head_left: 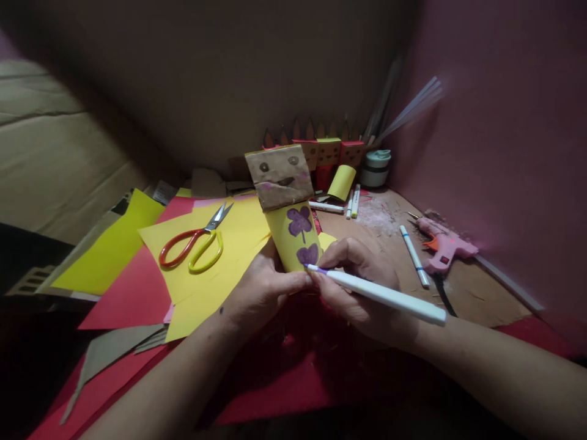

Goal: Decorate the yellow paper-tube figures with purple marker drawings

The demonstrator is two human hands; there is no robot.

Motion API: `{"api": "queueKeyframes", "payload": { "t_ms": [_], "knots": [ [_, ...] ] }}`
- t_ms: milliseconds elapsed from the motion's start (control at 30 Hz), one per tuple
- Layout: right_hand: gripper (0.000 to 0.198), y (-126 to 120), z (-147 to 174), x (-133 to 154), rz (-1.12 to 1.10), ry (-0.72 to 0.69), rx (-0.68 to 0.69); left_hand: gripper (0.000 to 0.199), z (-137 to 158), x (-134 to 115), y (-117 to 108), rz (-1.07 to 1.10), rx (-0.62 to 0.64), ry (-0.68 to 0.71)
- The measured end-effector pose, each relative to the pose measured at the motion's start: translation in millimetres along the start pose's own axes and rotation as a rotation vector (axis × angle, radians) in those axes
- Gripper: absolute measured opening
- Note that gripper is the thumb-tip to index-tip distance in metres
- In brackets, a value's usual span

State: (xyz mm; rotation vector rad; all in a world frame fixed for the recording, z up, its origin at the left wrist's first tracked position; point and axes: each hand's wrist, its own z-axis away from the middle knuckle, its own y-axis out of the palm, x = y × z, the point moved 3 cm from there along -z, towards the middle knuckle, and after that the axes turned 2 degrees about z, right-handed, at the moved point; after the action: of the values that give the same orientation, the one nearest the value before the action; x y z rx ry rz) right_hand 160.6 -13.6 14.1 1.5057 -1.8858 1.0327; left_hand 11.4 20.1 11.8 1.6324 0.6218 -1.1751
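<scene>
My left hand (275, 278) grips the lower part of a yellow paper tube figure (282, 235) and tilts it slightly. A square cardboard head (280, 177) with drawn eyes, pink cheeks and a mouth tops the tube. On the yellow body are a purple flower shape and, below it, a purple heart. Pinched in my right hand (362, 287) is a white marker (385, 296) with a purple tip, which touches the tube at the heart's lower edge. The fingertips of both hands are close together at the tube's base.
Scissors (197, 239) with red and yellow handles lie on yellow paper (238, 226) at left. To the right are a pink glue gun (447, 241) and a capped marker (414, 256). Behind stand a yellow tube (342, 182), several cardboard-headed figures (328, 151) and a lidded jar (376, 168).
</scene>
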Motion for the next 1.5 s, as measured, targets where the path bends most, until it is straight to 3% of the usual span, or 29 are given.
{"api": "queueKeyframes", "payload": {
  "t_ms": [200, 1167, 1500],
  "knots": [
    [0.009, 0.1, -1.1, -0.2, 0.024, 0.037, 0.01, 0.043, -0.2, 0.2, 0.4, 0.003, 0.016, 0.004],
    [0.013, -6.3, -5.4, 6.9, 0.086, -0.035, -0.01, 0.037, -0.1, -2.7, 3.9, -0.031, 0.044, -0.014],
    [0.013, -6.8, -6.5, 5.2, 0.06, -0.028, 0.009, 0.043, -0.4, -1.3, 2.5, -0.019, 0.02, -0.022]
  ]
}}
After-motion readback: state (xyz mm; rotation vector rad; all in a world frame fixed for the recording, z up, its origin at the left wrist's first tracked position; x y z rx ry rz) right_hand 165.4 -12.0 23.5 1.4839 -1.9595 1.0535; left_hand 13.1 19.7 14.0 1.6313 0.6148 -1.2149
